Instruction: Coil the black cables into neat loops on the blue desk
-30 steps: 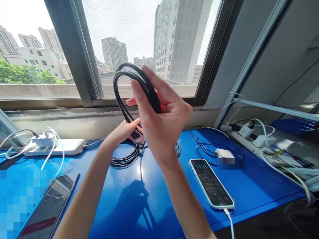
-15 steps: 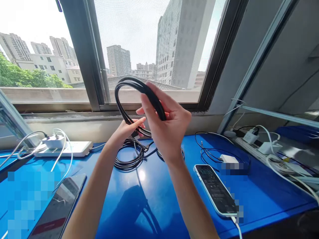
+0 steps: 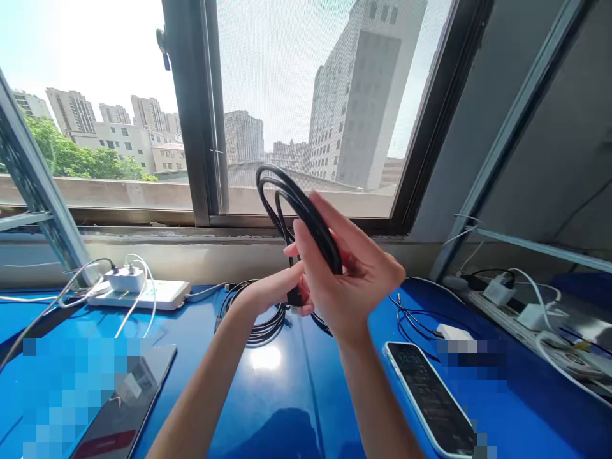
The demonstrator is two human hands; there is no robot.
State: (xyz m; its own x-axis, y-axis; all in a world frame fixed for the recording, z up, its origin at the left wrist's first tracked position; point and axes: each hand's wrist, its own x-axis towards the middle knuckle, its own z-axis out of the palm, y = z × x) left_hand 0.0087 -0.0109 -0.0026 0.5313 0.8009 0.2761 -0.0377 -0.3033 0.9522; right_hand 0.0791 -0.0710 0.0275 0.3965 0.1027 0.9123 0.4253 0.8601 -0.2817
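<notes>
A coiled black cable [image 3: 306,207] is held up in front of the window, above the blue table [image 3: 268,395]. My right hand [image 3: 351,268] pinches the bundled strands between thumb and fingers. Lower on the loop, my left hand [image 3: 275,290] is closed around the cable close to a dark connector [image 3: 295,296], its fingers partly hidden behind the right hand. Behind my left wrist, another coil of black cable [image 3: 265,333] lies on the table. Part of one more black coil [image 3: 321,323] shows below my right hand.
A phone [image 3: 430,398] lies at the right near a white adapter [image 3: 454,333] and loose thin black cable. At the left are a dark tablet [image 3: 129,398] and a white power strip [image 3: 165,294] with plugs. Another strip [image 3: 521,331] with chargers runs along the right.
The view has shifted, so the scene sits lower and further right. My hands have come closer together, and the held loop looks narrower, turned more edge-on.
</notes>
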